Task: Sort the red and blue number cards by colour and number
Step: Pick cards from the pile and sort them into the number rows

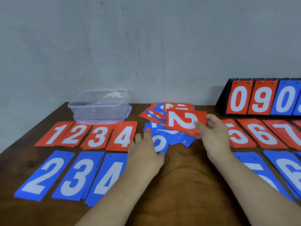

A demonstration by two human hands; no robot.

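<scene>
My right hand (215,134) pinches a red card with a 2 (184,122), turned sideways, just above a mixed heap of red and blue cards (158,111) at the table's middle. My left hand (145,152) holds the lower edge of a blue card (160,142) at the heap's near side; its number is partly covered. Red piles 1 (53,134), 2 (74,134), 3 (97,136) and 4 (123,136) lie in a row at left. Blue piles 2 (44,175), 3 (78,175) and 4 (107,176) lie in front of them.
At right lie red piles 5 (239,136), 6 (262,134) and 7 (286,132), with blue piles (254,167) in front. A clear plastic box (99,106) stands behind the red row. A black flip scoreboard (260,98) stands at the back right by the wall.
</scene>
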